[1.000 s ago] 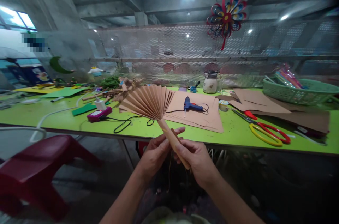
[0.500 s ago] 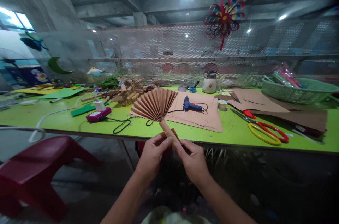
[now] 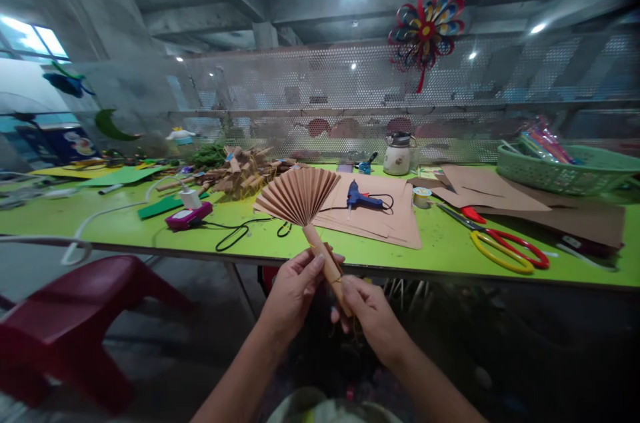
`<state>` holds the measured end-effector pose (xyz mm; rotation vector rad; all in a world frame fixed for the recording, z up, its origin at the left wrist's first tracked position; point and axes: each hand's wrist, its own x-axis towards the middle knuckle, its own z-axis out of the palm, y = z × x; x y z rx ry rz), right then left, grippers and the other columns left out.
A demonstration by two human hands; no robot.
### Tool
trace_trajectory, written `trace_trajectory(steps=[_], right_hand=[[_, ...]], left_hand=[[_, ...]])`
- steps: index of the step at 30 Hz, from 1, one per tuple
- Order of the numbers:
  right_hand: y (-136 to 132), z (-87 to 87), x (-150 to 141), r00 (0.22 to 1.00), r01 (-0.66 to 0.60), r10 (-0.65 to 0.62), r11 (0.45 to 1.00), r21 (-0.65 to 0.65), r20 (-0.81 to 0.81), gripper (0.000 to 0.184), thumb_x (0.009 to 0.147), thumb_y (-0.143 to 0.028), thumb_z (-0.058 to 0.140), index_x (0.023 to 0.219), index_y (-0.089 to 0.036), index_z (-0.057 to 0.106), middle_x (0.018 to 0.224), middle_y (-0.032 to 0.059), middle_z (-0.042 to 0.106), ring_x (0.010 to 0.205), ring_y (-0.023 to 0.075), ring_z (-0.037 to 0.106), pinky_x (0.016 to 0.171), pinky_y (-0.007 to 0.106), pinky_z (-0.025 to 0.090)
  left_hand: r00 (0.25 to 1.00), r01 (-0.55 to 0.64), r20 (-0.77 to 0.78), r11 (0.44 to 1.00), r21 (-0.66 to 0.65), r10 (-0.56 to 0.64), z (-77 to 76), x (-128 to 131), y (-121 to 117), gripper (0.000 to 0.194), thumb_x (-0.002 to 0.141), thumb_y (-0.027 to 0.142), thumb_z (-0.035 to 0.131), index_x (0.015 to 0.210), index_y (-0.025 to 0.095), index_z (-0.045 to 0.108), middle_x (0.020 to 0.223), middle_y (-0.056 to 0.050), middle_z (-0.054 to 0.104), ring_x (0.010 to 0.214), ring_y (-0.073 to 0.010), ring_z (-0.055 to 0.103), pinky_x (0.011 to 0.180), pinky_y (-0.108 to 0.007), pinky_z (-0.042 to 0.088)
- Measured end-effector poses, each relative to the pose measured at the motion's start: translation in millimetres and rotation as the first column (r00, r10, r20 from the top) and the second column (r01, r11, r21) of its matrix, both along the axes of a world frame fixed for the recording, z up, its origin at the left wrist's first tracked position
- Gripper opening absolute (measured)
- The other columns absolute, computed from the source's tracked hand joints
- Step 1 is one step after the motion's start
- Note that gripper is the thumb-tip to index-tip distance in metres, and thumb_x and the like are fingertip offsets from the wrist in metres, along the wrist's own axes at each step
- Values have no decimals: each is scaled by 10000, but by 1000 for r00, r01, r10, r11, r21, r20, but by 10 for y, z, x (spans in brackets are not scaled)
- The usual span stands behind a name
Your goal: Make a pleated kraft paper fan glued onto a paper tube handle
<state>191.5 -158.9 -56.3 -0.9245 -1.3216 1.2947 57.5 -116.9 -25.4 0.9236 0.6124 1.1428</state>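
A pleated brown paper fan (image 3: 301, 195) is spread open at the top of its rolled paper handle, tilted up and to the left in front of the table edge. Around the upper part of the handle, my left hand (image 3: 294, 286) is closed, thumb on the near side. Lower down, the thumb and fingers of my right hand (image 3: 367, 306) pinch the handle where a thin yellow string crosses it. Loose string hangs below my right hand. A blue hot glue gun (image 3: 361, 196) lies behind the fan on stacked brown paper sheets (image 3: 395, 226).
Red-and-yellow-handled scissors (image 3: 500, 250) lie on the green table (image 3: 280, 256) to the right, near a green basket (image 3: 565, 173). Several rolled paper pieces (image 3: 245, 170) are heaped at left. A purple power adapter (image 3: 189, 216) has trailing cords. A red stool (image 3: 75, 316) stands lower left.
The fan has turned and shifted right, its pleats facing me more. My right hand closed in towards my left, then moved back down the handle. The table things have stayed put.
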Motion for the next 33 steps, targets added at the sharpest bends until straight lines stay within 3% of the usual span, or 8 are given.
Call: trace_trajectory(steps=[2,5,12,15,21,25,33], right_hand=[[-21,-59,84,998,21,-24,998,56,65,440,892,-528,404,885,-134,601,589,-21,511,478,87,407,466,210,334],[-22,-124,211,968,130,-165,974,187,188,394,886,-473,455,822,-135,648,633,1,520,572,114,460,536,234,372],[-84,-54,343,812,279,-497,791,545,307,225,872,-264,520,746,-162,676,639,5,452,606,136,453,551,265,358],[-175,5,286,719,208,-582,702,681,380,215,881,-186,479,766,-161,659,679,24,438,676,160,442,599,290,362],[-315,20,93,535,-7,-675,599,801,509,253,873,-129,439,639,-166,529,644,33,455,653,165,401,603,309,296],[-303,-114,-14,500,-107,-662,592,799,558,259,875,-110,426,631,-174,485,587,19,472,564,143,405,554,296,241],[-177,-405,-97,431,-172,-657,613,771,618,250,847,-81,429,631,-175,516,528,22,554,489,140,472,528,293,228]], left_hand=[[1000,-1,14,1000,15,1,17,-9,1,171,773,206,663,914,108,657,906,-132,712,859,-183,642,802,-259,492],[1000,14,16,999,33,-15,30,-17,10,178,792,224,642,918,99,661,915,-145,709,897,-204,643,853,-291,477],[999,-34,35,999,-20,35,6,-25,67,208,770,223,672,935,98,652,925,-131,712,917,-212,655,891,-305,472],[997,-69,40,997,-32,70,-23,-11,81,223,759,233,685,934,99,648,926,-112,710,897,-219,666,889,-325,483],[991,-110,70,992,-57,114,-54,28,84,225,742,253,698,900,105,635,885,-102,711,888,-238,676,883,-345,487],[985,-150,76,985,-86,157,-24,56,60,234,714,247,722,877,105,632,850,-101,710,883,-249,677,833,-336,510],[980,-163,96,978,-126,176,-89,124,34,189,738,228,702,861,104,630,840,-93,706,846,-231,683,804,-318,520]])
